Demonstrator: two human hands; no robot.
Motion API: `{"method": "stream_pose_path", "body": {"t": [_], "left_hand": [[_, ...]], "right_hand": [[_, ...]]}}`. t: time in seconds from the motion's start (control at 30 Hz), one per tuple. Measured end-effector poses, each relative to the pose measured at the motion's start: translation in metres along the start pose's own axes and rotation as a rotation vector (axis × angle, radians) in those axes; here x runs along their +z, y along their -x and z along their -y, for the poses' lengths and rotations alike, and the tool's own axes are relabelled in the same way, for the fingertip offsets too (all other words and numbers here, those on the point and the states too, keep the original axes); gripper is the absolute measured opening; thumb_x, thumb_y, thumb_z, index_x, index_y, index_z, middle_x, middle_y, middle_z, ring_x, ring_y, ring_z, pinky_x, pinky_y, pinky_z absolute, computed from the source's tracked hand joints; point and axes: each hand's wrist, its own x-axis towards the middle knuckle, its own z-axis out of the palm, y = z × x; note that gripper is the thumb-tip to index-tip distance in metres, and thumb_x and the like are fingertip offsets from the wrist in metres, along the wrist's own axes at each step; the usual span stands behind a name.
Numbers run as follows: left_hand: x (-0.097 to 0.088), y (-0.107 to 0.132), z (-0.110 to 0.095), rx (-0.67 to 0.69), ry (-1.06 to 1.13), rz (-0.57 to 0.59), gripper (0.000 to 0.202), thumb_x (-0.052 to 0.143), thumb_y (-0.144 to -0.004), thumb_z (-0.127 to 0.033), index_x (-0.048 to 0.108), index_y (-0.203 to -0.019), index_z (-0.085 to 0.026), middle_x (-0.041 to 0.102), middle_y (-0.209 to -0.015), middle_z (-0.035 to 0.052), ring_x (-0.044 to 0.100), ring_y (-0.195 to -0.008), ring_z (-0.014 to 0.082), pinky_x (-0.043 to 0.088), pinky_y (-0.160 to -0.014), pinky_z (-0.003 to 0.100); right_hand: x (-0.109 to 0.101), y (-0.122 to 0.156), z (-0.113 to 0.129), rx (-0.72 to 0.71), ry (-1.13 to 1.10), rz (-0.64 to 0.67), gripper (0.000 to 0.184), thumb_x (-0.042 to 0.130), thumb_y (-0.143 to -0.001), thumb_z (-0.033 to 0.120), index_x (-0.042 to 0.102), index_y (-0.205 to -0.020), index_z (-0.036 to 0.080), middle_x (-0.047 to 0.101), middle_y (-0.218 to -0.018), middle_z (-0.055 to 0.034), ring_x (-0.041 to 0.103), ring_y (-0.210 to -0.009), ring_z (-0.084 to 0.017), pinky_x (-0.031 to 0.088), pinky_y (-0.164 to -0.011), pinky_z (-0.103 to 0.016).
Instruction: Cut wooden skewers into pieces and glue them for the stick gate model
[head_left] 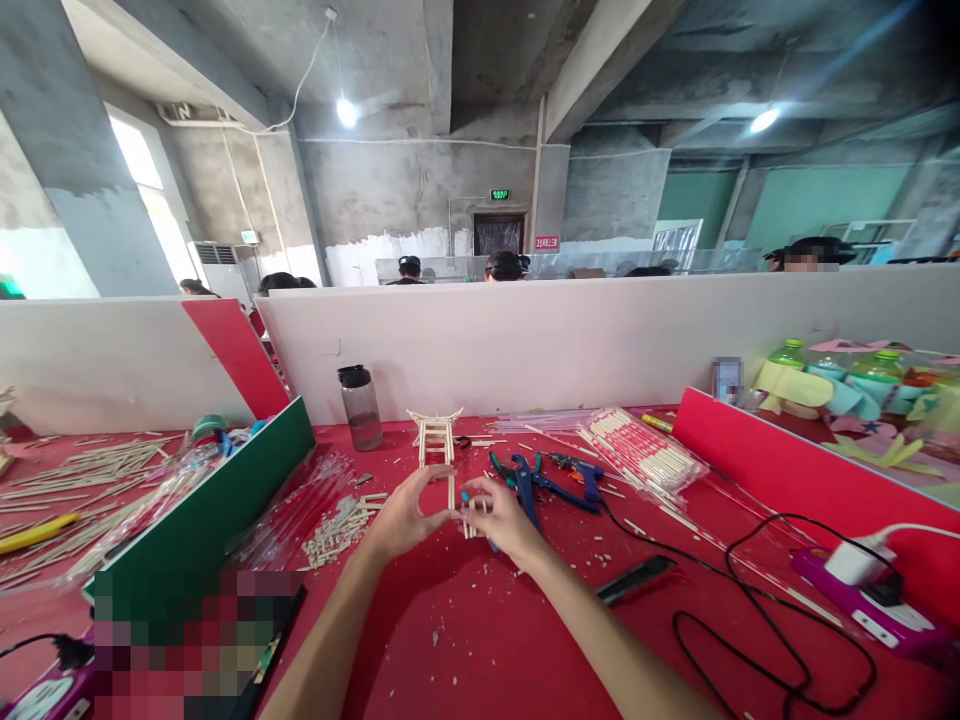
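Note:
My left hand point(410, 512) is curved, with a short upright wooden stick point(451, 492) between its index finger and thumb. Close beside it, my right hand point(501, 522) pinches a small frame of wooden sticks point(472, 520); its fingers hide part of the frame. The two hands nearly meet at the fingertips. Just behind them stands a larger stick model point(436, 436) with crossbars and a flared top. Blue-handled pliers point(527, 490) lie right of my right hand. Left of my left hand is a pile of short cut sticks point(341, 530).
A water bottle point(361, 410) stands at the back left. Packed sticks point(641, 450), a blue glue gun point(589, 478) and a black utility knife point(637, 580) lie to the right. A black cable point(739, 592) loops near a purple power strip point(874, 605). Green point(217, 490) and red dividers point(795, 450) flank the table.

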Motion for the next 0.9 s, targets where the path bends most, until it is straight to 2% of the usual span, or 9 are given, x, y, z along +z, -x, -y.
{"method": "stream_pose_path", "body": {"t": [0.1, 0.17, 0.3, 0.37, 0.53, 0.77, 0.9], "left_hand": [[0.002, 0.001, 0.004, -0.009, -0.011, 0.006, 0.051, 0.071, -0.081, -0.033, 0.054, -0.128, -0.025, 0.063, -0.127, 0.0079, 0.06, -0.115, 0.0242, 0.046, -0.102, 0.041], [0.003, 0.001, 0.004, -0.009, -0.025, 0.018, 0.051, 0.071, -0.081, -0.033, 0.054, -0.128, -0.026, 0.063, -0.126, 0.0071, 0.06, -0.115, 0.0242, 0.047, -0.102, 0.041], [0.002, 0.0, 0.003, 0.001, -0.055, 0.044, 0.053, 0.071, -0.081, -0.034, 0.053, -0.13, -0.027, 0.062, -0.127, 0.0073, 0.059, -0.118, 0.0251, 0.046, -0.103, 0.041], [0.001, 0.0, 0.004, 0.012, -0.069, 0.062, 0.054, 0.07, -0.081, -0.033, 0.052, -0.132, -0.028, 0.062, -0.127, 0.0076, 0.058, -0.119, 0.0257, 0.045, -0.104, 0.042], [0.003, 0.0, 0.003, 0.059, -0.064, 0.097, 0.054, 0.07, -0.082, -0.033, 0.051, -0.132, -0.026, 0.062, -0.127, 0.0084, 0.058, -0.12, 0.0254, 0.045, -0.105, 0.043], [0.008, -0.001, -0.008, 0.09, -0.018, 0.172, 0.059, 0.071, -0.082, -0.038, 0.05, -0.135, -0.028, 0.059, -0.132, 0.0091, 0.056, -0.122, 0.0252, 0.045, -0.105, 0.042], [-0.001, -0.001, -0.008, 0.063, -0.001, 0.188, 0.06, 0.068, -0.084, -0.041, 0.046, -0.138, -0.028, 0.06, -0.132, 0.0094, 0.056, -0.121, 0.0255, 0.045, -0.104, 0.041]], "right_hand": [[0.006, -0.001, -0.016, -0.091, 0.181, 0.025, 0.037, 0.081, -0.067, 0.031, 0.06, -0.097, 0.024, 0.068, -0.079, -0.0006, 0.068, -0.075, -0.022, 0.054, -0.07, -0.035], [0.007, -0.001, -0.023, -0.104, 0.233, 0.028, 0.035, 0.078, -0.069, 0.027, 0.06, -0.098, 0.025, 0.069, -0.084, -0.0021, 0.069, -0.081, -0.023, 0.054, -0.076, -0.037], [0.005, -0.002, -0.017, -0.13, 0.193, 0.0, 0.035, 0.078, -0.068, 0.025, 0.062, -0.099, 0.027, 0.068, -0.1, -0.0047, 0.066, -0.101, -0.026, 0.051, -0.092, -0.041], [0.004, -0.002, -0.009, -0.148, 0.142, -0.033, 0.033, 0.078, -0.07, 0.029, 0.063, -0.099, 0.027, 0.067, -0.102, -0.0049, 0.064, -0.106, -0.026, 0.05, -0.094, -0.041], [0.001, 0.002, 0.008, -0.021, -0.064, -0.027, 0.041, 0.081, -0.068, 0.039, 0.062, -0.101, 0.025, 0.065, -0.078, 0.0008, 0.068, -0.081, -0.022, 0.056, -0.081, -0.042], [0.004, 0.006, 0.013, 0.066, -0.186, -0.049, 0.057, 0.089, -0.056, 0.038, 0.059, -0.101, 0.021, 0.071, -0.081, -0.0011, 0.069, -0.079, -0.021, 0.056, -0.065, -0.032], [0.004, 0.006, 0.017, 0.079, -0.187, -0.076, 0.057, 0.09, -0.054, 0.037, 0.058, -0.098, 0.021, 0.07, -0.075, 0.001, 0.069, -0.074, -0.018, 0.056, -0.069, -0.031]]}}
